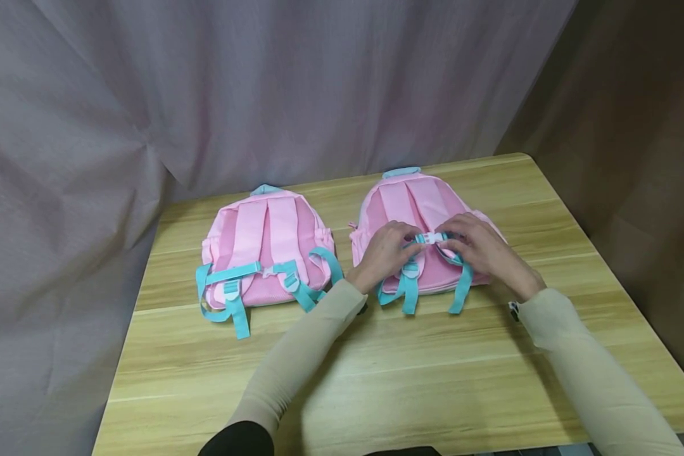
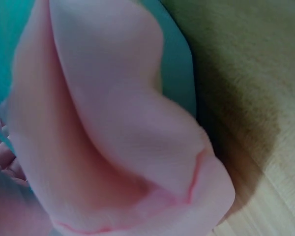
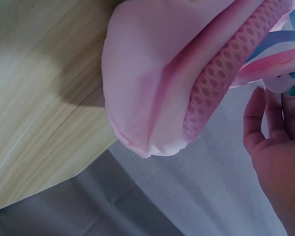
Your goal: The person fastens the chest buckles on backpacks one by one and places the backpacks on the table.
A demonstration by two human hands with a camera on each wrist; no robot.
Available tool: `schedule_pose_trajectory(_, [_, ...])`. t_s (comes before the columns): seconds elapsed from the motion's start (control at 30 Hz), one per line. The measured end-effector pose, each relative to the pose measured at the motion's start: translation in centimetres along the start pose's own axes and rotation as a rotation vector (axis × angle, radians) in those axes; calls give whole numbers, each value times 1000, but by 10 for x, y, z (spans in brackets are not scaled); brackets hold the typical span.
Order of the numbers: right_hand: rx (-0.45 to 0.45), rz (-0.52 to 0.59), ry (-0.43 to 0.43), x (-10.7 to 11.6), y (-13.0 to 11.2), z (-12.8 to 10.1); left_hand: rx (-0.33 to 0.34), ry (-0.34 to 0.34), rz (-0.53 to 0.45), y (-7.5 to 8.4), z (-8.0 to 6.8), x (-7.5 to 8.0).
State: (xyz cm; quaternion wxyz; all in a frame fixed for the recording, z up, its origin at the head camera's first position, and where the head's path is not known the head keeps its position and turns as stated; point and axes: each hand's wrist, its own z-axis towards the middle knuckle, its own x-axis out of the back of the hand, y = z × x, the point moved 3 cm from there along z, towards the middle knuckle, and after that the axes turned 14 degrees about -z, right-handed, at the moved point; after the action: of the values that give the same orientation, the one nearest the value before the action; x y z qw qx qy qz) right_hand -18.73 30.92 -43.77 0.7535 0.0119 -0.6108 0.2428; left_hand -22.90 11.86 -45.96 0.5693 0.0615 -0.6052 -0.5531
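Observation:
Two small pink backpacks lie with their shoulder straps facing up. On the right backpack (image 1: 397, 201), a white side-release buckle (image 1: 431, 238) sits between my hands on a teal strap, its two halves appearing joined. My left hand (image 1: 389, 248) pinches the teal strap left of the buckle. From the other side, my right hand (image 1: 479, 246) grips the strap beside the buckle with curled fingers, also seen in the right wrist view as a hand (image 3: 280, 132). The left wrist view is mostly filled by pink fabric (image 2: 118, 118), and that hand is hardly visible there.
The left backpack (image 1: 251, 228) lies nearby, its teal strap (image 1: 234, 272) running across the front to a pale buckle (image 1: 268, 272). Loose teal strap ends (image 1: 410, 297) hang onto the wooden table (image 1: 405, 367). A grey curtain (image 1: 291, 95) stands behind the table.

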Motion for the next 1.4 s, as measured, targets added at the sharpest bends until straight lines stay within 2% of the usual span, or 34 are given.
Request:
schedule_pose_trajectory(0.37, [1, 12, -34, -2, 0, 2, 21, -15, 54, 1, 0, -1])
schedule_pose_trajectory(0.7, [12, 4, -33, -4, -2, 2, 26, 7, 57, 2, 0, -4])
schedule_pose_trajectory(0.87, [11, -11, -40, -4, -1, 1, 45, -15, 55, 3, 0, -6])
schedule_pose_trajectory(1.07, [5, -30, -86, -4, -1, -1, 67, -50, 48, 3, -1, -7])
schedule_pose_trajectory(1.4, [-50, -67, -132, -8, -3, 1, 6, -93, 195, 3, -5, 1])
